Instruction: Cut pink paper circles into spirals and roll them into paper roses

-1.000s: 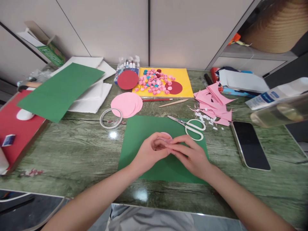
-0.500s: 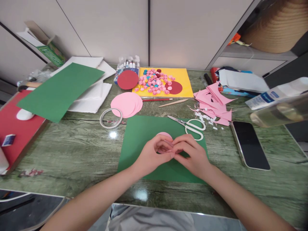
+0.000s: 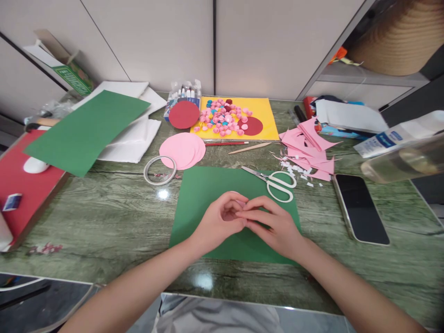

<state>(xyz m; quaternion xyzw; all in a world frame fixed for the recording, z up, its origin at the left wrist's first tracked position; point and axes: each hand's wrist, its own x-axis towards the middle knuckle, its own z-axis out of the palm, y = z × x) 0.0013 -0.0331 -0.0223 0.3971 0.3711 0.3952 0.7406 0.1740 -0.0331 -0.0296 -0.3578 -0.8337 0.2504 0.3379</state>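
Above a green sheet [image 3: 194, 194], both of my hands are closed together around a piece of pink paper [image 3: 240, 203]. My left hand [image 3: 220, 219] curls about it, thumb and fingers meeting near the tips of my right hand [image 3: 272, 222], which pinches its other side. Most of the pink paper is hidden by my fingers; only bits show at the top and between them. Scissors with white handles [image 3: 280, 185] lie on the sheet's upper right, blades pointing left. Pink paper circles [image 3: 178, 150] lie stacked to the upper left, beside a roll of tape [image 3: 145, 171].
Small rolled paper pieces [image 3: 224, 118] in pink, blue and yellow cover a yellow sheet [image 3: 267, 108] at the back. Pink scraps [image 3: 308, 148], a phone [image 3: 362, 208] and a glue bottle [image 3: 398, 134] are at the right. Another green sheet [image 3: 90, 129] rests on white papers at the left.
My fingers have shifted slightly left and drawn closer around the pink paper, so less of it shows. The things on the table have stayed put.
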